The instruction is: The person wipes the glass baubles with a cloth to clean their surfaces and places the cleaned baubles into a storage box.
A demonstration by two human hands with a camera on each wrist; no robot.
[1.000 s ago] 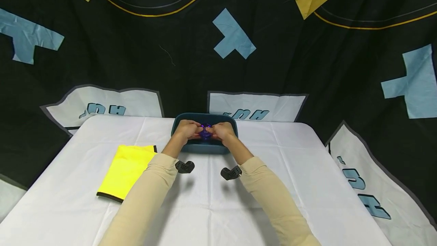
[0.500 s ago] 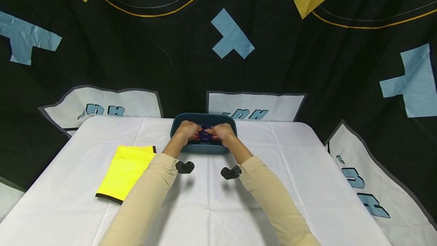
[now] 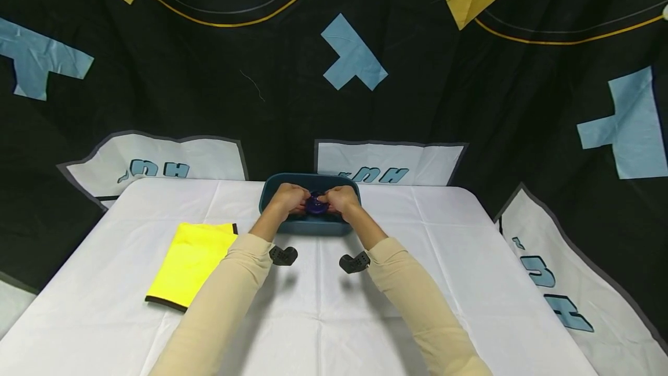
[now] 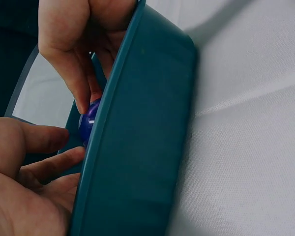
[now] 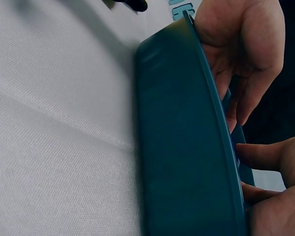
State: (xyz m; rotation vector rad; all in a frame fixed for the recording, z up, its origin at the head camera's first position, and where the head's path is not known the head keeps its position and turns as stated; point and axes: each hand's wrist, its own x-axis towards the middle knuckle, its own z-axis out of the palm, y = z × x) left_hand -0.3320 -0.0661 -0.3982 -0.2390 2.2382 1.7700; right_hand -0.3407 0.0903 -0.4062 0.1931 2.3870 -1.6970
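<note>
A shiny purple round object (image 3: 316, 204), ball-like in the left wrist view, sits between both hands within the dark teal tub (image 3: 313, 226). My left hand (image 3: 289, 197) pinches its left side with thumb and fingers. On the opposite side, my right hand (image 3: 341, 198) pinches it too. In the left wrist view the right fingertips rest on the purple object (image 4: 87, 120). The tub's near wall hides its lower part there. Only a sliver of purple shows past the rim in the right wrist view, beside the right thumb (image 5: 260, 155).
A folded yellow cloth (image 3: 193, 263) with dark edging lies left of the left forearm. The tub stands at the far edge of the white-covered table (image 3: 318, 306). A black curtain (image 3: 282, 109) with blue and yellow patches hangs behind.
The purple object has turned slightly between the hands; its bright highlights and outline differ. Both hands stay in nearly the same place over the tub.
</note>
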